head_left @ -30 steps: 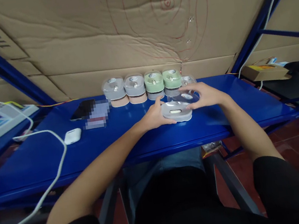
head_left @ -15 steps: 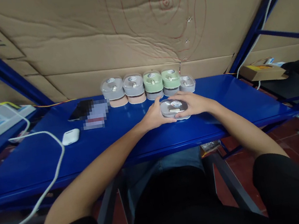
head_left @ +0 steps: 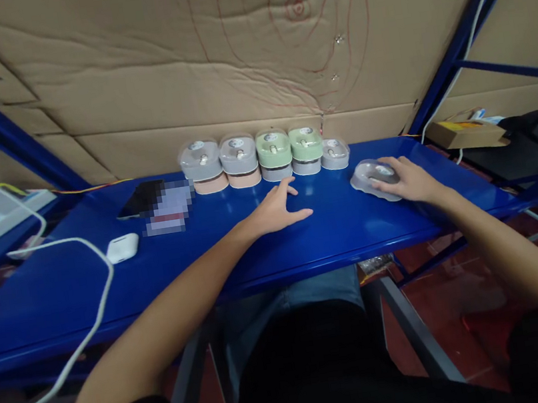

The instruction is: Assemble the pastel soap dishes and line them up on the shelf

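My right hand [head_left: 410, 179] grips the right side of a small grey oval lidded box [head_left: 365, 177], out to the right over the blue table. The box looks tilted and its edge is slightly blurred. My left hand [head_left: 280, 206] is open, thumb and fingers apart, with nothing between them. Along the back stand similar boxes with clear lids: two grey boxes [head_left: 200, 161] on peach ones [head_left: 244, 178], and two green boxes [head_left: 274, 149] on grey ones. A single grey box [head_left: 335, 154] ends the row on the right.
A dark phone-like slab [head_left: 140, 199] lies left on the blue table [head_left: 236, 253], beside a pixelated patch. Nearer is a white earphone case [head_left: 123, 248], with a white cable [head_left: 101, 280] running past it. Cardboard [head_left: 127, 61] walls the back; blue posts [head_left: 465, 24] flank it.
My right hand has carried the grey box to the right, away from my left hand. My left hand has come off the box and stays near the same place, fingers apart.
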A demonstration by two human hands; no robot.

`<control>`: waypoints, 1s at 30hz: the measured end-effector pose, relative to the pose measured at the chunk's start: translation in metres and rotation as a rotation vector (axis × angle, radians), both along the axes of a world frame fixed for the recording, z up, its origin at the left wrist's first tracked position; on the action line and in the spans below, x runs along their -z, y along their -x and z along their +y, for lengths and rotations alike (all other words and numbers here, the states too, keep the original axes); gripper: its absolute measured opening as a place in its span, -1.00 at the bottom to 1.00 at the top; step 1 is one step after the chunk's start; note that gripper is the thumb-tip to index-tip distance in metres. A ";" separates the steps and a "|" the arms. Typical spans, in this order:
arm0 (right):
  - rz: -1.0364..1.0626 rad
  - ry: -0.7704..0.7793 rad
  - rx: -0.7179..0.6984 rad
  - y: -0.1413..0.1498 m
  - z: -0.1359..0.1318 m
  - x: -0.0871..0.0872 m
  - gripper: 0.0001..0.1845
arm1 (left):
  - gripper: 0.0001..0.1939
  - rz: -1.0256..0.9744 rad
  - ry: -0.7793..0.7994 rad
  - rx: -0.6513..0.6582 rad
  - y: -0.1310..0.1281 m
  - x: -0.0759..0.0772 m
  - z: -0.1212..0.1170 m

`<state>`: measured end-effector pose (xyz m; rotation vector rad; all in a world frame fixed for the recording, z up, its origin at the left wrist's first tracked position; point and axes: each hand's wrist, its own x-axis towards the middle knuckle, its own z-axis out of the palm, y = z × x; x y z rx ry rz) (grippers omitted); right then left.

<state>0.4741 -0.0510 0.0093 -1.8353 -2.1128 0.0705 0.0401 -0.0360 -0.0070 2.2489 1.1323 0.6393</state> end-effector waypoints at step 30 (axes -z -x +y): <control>-0.142 -0.084 -0.293 0.101 0.099 -0.015 0.24 | 0.11 0.092 -0.046 0.047 0.006 0.005 0.005</control>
